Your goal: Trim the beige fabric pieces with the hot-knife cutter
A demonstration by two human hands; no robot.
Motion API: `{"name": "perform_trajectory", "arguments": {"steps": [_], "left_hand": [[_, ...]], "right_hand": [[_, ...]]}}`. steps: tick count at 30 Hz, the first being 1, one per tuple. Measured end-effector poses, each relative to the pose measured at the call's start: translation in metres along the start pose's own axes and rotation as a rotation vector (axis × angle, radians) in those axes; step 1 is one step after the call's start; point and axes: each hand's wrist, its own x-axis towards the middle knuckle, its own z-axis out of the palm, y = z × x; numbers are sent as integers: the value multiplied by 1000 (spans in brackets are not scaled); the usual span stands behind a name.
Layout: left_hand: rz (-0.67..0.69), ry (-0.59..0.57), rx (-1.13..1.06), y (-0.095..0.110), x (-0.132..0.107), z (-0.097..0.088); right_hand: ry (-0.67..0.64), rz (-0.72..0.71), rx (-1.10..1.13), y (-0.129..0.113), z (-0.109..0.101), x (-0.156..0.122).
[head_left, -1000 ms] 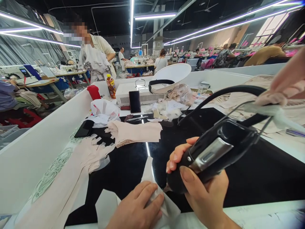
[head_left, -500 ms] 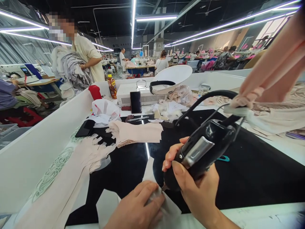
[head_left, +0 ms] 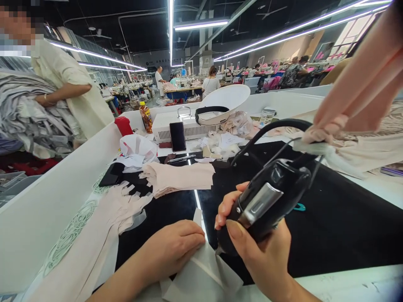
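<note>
My right hand [head_left: 261,247] is wrapped around a black corded hand-held tool [head_left: 267,201] with a silver lever on its side. The tool points down to the left. Its narrow metal tip meets the edge of a thin, pale fabric piece [head_left: 195,279]. My left hand [head_left: 176,245] lies on that piece with its fingers closed together at the upper edge, fingertips partly hidden. A pink cloth strip [head_left: 359,96] is tied at the tool's cable end and runs up to the right. Beyond my left hand lies a stack of pale pink fabric pieces [head_left: 182,178].
Longer pale pink pieces [head_left: 91,239] and green cord [head_left: 69,235] lie left. At the back stand a vented white box [head_left: 163,126], a phone [head_left: 178,136] and a bottle [head_left: 145,117]. A teal item [head_left: 299,207] lies right. A person [head_left: 69,84] carries fabric outside the left wall.
My left hand has shifted up and left across the pale fabric, uncovering more of it. The tool has hardly moved. The person carrying fabric has come closer on the left.
</note>
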Motion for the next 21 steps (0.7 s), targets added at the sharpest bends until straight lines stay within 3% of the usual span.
{"name": "perform_trajectory", "arguments": {"steps": [5, 10, 16, 21], "left_hand": [[30, -22, 5, -4, -6, -6], [52, -39, 9, -7, -9, -6], [95, -143, 158, -3, -10, -8], [140, -136, 250, 2, -11, -6]], "right_hand": [[1, 9, 44, -3, 3, -1], [-86, 38, 46, -11, -2, 3], [-130, 50, 38, -9, -9, 0], [-146, 41, 33, -9, -8, 2]]}}
